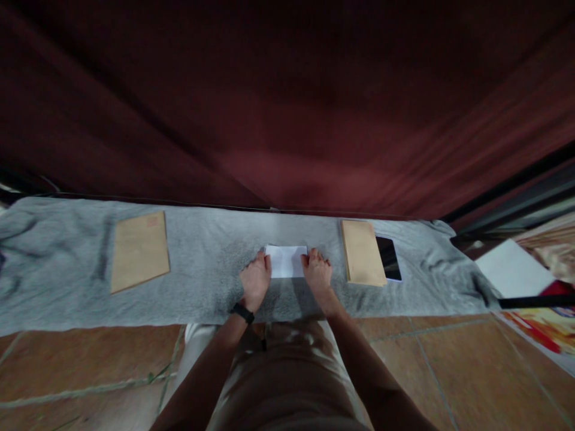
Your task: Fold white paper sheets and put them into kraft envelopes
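A small white sheet of paper [286,262], which looks folded, is held flat between my hands over the grey cloth. My left hand [256,275], with a dark band on its wrist, is closed on the paper's left edge, thumb on top. On the right edge my right hand [317,272] grips in the same way, its fingers curled. To the right of that hand lies a stack of brown envelopes [365,252]. Further off to the left, a single brown envelope [140,251] with a faint reddish mark near its top corner rests on the cloth.
A grey cloth [202,239] covers the long narrow surface before me. A dark phone or tablet [390,258] lies partly beneath the envelope stack. Behind hangs a dark red curtain [287,131]. At far right are a white sheet [515,269] and a colourful printed item [545,329].
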A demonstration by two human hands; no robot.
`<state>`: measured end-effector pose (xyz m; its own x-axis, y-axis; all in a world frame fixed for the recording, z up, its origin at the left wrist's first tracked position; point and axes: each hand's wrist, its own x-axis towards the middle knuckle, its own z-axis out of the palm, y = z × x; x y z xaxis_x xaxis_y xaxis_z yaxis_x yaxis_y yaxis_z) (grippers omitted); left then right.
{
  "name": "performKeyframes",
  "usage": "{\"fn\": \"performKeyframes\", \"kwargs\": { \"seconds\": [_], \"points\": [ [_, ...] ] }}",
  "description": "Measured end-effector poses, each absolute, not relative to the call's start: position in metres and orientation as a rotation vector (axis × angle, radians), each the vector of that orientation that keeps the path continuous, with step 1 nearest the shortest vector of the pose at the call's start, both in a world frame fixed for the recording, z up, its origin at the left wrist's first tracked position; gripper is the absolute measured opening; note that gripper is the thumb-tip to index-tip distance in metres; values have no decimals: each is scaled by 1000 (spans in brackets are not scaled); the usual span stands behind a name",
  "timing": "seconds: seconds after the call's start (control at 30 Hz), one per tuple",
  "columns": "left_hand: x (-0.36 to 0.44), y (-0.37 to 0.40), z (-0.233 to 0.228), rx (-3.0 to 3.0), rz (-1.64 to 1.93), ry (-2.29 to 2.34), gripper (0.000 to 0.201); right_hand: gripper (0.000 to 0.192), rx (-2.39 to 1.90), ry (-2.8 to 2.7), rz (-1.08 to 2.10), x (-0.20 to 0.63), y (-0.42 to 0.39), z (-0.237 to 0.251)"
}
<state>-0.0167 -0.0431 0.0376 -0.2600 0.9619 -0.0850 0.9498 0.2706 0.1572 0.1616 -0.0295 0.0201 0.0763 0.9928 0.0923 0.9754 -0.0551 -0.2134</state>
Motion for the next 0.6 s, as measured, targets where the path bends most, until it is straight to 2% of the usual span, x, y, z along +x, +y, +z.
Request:
{"fn": "performKeyframes", "kwargs": {
  "seconds": [0.1,0.3,0.6],
  "points": [
    [-16,-44,37,1816,107,2368,43,27,-2010,-2012,24,159,-32,19],
    [-16,-46,39,1843,140,2337,45,40,-1588,-2209,106,143,-43,5],
    [-17,-48,35,1861,229,2265,53,54,-1608,-2258,113,137,-47,-11]
  ]
}}
